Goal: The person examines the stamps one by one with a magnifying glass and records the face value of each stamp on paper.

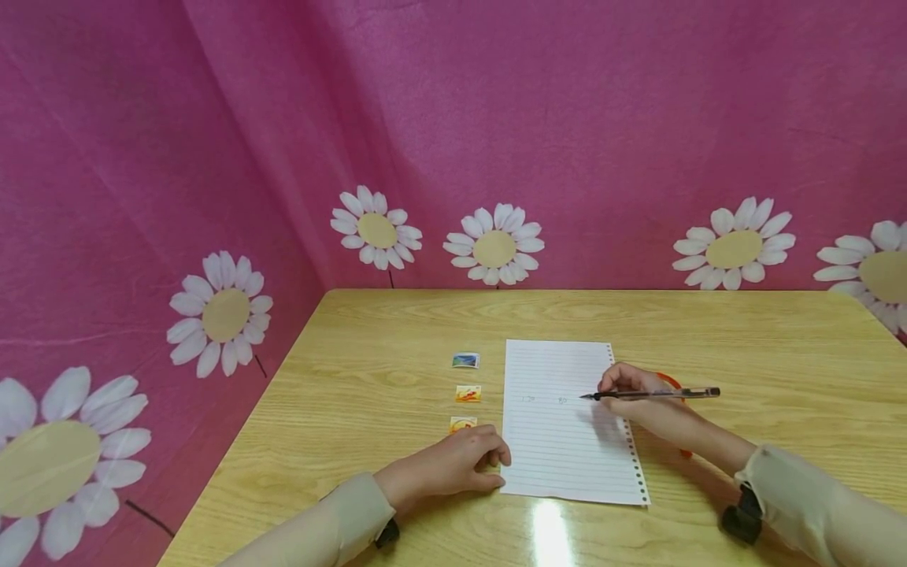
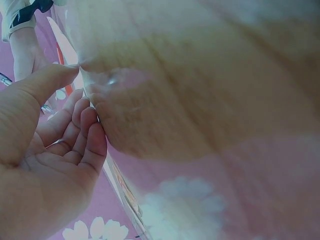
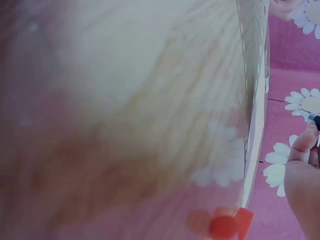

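My right hand (image 1: 641, 398) pinches a dark, clear-barrelled pen (image 1: 697, 392), its tip just over a lined loose-leaf sheet (image 1: 567, 465). Faint handwritten marks (image 1: 562, 401) show left of the tip. My left hand (image 1: 453, 461) rests on the table at the sheet's lower left edge, fingers loosely bent. In the left wrist view, the left hand (image 2: 60, 135) has its thumb and fingertips down at the tabletop. The right hand (image 3: 305, 170) appears at the right wrist view's edge, with only part of the pen (image 3: 314, 119) visible.
Left of the sheet, three small stamp-like pictures form a column: a blue-green one (image 1: 465, 361), a yellow-red one (image 1: 468, 394) and a yellow one (image 1: 463, 424) partly behind my left hand. A curved orange object (image 1: 668, 380) is mostly hidden by my right hand. Flowered pink cloth (image 1: 602, 142) surrounds the wooden table (image 1: 340, 425).
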`<state>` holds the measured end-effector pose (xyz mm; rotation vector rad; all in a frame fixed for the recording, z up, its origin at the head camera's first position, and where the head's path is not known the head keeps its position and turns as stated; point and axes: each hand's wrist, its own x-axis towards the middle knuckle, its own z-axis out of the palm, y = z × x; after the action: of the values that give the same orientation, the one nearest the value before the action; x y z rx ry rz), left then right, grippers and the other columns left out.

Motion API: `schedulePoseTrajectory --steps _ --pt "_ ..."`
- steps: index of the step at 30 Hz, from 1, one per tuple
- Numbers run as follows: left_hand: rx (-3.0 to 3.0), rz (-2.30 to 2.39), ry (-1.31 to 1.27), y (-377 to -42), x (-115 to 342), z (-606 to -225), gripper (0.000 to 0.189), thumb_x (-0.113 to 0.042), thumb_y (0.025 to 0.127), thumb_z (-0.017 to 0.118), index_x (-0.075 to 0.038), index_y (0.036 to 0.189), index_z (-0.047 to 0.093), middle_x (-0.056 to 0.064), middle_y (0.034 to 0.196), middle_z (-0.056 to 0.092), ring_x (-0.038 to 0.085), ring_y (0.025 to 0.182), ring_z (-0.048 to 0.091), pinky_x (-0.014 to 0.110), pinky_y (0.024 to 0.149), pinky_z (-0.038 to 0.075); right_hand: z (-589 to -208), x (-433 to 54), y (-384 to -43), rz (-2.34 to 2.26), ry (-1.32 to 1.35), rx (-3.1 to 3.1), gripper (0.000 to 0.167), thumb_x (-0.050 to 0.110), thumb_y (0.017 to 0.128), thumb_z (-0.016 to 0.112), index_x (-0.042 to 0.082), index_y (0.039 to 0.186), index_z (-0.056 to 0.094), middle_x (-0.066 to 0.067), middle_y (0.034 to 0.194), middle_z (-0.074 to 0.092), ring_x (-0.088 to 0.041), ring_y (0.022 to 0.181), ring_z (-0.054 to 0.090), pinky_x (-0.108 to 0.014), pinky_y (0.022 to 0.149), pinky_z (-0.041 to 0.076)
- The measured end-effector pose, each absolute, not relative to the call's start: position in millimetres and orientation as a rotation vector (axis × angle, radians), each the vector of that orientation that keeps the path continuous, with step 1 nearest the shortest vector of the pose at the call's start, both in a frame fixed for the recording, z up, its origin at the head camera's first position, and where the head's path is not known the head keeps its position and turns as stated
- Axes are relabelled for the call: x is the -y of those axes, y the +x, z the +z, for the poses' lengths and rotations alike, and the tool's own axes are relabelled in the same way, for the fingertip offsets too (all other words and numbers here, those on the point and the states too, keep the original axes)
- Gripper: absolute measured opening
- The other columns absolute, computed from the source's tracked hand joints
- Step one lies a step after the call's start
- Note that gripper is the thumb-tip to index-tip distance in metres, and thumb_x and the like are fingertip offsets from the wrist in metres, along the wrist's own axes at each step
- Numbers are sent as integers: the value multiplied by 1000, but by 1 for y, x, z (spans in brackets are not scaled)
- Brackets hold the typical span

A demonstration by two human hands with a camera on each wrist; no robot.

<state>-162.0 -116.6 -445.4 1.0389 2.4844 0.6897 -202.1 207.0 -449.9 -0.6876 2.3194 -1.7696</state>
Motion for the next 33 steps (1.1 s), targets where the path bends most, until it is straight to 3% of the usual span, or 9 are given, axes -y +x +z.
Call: schedulePoseTrajectory --steps 11,19,25,33 --pt "-2502 667 1040 -163 116 -446 16 -22 91 69 -15 105 65 -8 92 54 -2 78 43 11 73 40 -449 -218 -198 -1798 -587 -2420 14 -5 86 61 -9 96 52 16 85 59 3 76 55 -17 66 45" --pt "-2495 687 1063 -162 117 -447 15 -21 91 69 -14 104 65 -6 92 55 -2 78 43 11 74 41 -452 -228 -200 -1901 -650 -2349 13 -10 84 59 0 91 55 16 85 61 3 77 56 -15 67 45" --pt "-2490 692 1039 -162 117 -447 15 -20 91 70 -14 104 66 -6 92 55 -2 78 44 11 74 41 -452 -239 -195 -1872 -606 -2344 12 -5 88 60 3 94 55 15 89 61 1 78 56 -16 69 46" --pt "-2486 704 1033 -163 117 -447 15 -19 91 70 -13 103 66 -5 91 55 -1 78 44 12 74 41 -454 -258 -196 -1930 -621 -2298 20 -8 91 56 12 92 57 15 89 63 0 79 59 -16 68 47"
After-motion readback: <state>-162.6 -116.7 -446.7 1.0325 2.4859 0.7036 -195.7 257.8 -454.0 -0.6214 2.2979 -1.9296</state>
